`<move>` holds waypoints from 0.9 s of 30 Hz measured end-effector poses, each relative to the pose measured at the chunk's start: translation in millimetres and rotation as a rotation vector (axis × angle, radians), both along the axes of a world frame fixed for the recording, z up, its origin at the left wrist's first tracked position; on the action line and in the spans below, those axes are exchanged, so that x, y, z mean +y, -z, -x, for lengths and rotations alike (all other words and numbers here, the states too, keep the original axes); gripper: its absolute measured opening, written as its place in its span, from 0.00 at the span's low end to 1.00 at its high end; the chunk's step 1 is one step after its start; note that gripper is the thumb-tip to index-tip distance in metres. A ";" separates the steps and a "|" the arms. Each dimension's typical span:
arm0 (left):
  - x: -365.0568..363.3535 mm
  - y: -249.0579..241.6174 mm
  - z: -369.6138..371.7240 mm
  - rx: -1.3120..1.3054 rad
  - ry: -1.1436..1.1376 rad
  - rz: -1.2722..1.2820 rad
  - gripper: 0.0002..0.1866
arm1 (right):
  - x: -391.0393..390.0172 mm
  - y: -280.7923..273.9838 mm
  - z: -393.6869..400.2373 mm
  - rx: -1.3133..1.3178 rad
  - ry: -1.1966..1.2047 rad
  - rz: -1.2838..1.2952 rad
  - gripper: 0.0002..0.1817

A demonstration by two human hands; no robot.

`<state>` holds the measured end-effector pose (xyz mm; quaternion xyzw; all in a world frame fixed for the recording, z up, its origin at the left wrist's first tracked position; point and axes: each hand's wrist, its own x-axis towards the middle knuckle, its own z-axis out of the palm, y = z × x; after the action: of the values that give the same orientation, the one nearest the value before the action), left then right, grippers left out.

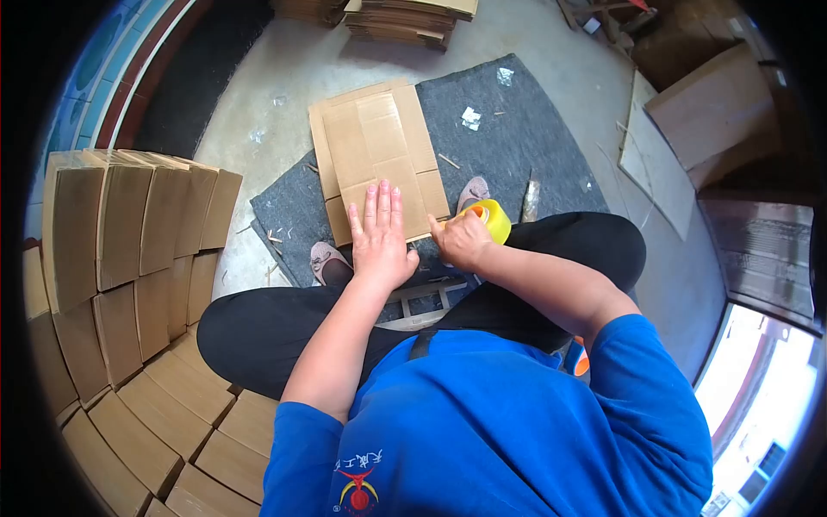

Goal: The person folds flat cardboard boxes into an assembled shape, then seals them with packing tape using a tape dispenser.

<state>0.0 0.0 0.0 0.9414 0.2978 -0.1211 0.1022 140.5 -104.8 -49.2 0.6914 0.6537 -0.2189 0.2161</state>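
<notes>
A folded cardboard box (351, 142) lies on a dark grey mat in front of me, with a shiny strip of clear tape (384, 121) along its middle. My left hand (379, 237) rests flat on the near part of the cardboard, fingers stretched out. At the box's near right corner, my right hand (463, 239) is closed round a roll of yellow tape (497, 222). Its fingertips are at the cardboard's edge, and the palm side is hidden.
Closed cardboard boxes (121, 224) stand stacked at my left. Flat cardboard (405, 21) is piled at the far side. The grey mat (534, 121) carries scraps and a small clear roll (531, 200). Large cardboard sheets (719, 103) lean at the right. My shoes (327, 258) flank the box.
</notes>
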 end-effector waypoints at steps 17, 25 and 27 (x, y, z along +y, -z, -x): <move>189.0 25.0 -78.9 -0.319 -0.463 -0.040 0.33 | 20.6 -37.0 -17.8 0.214 0.251 -0.037 0.20; 163.7 73.3 7.4 -0.687 -1.001 0.198 0.25 | 45.1 -57.8 -86.7 0.005 0.365 -0.115 0.17; 142.3 78.3 12.8 -0.762 -1.047 0.169 0.25 | 54.5 -56.5 -94.5 -0.020 0.374 -0.097 0.16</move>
<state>-12.8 142.3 -78.3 0.6376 0.6494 0.2640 0.3196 235.0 -50.3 7.2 0.8126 0.5216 -0.2163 0.1447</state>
